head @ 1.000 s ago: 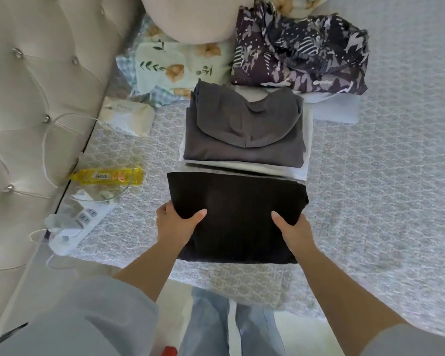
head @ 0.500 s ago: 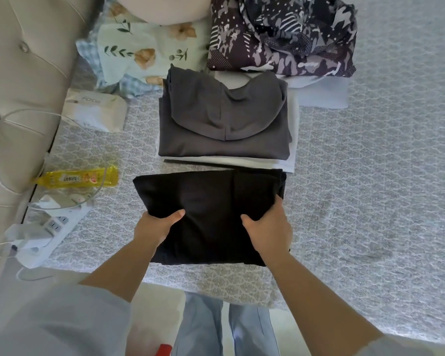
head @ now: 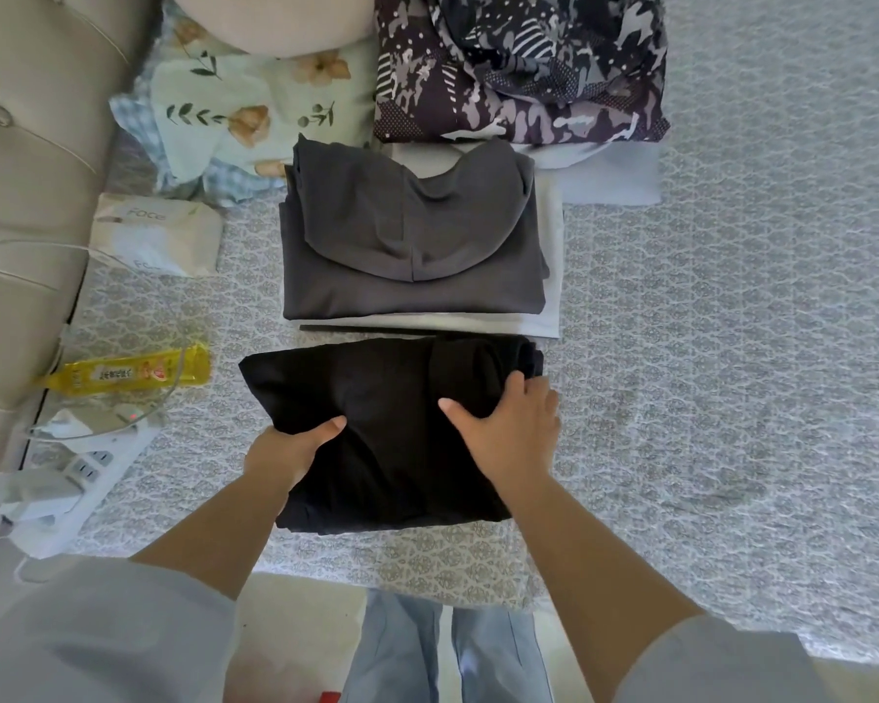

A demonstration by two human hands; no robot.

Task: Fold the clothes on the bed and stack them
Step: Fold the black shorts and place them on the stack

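I am gripping the black garment [head: 392, 428] near the bed's [head: 731, 347] front edge, left hand [head: 288, 451] fingers clamped underneath, right hand [head: 511, 428] spread flat, steadying the fold for stacking.

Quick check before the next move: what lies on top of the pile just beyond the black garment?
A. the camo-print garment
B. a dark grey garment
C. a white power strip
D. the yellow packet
B: a folded dark grey garment tops that pile, just past the black garment.

Folded black garment [head: 392, 423] near bed edge
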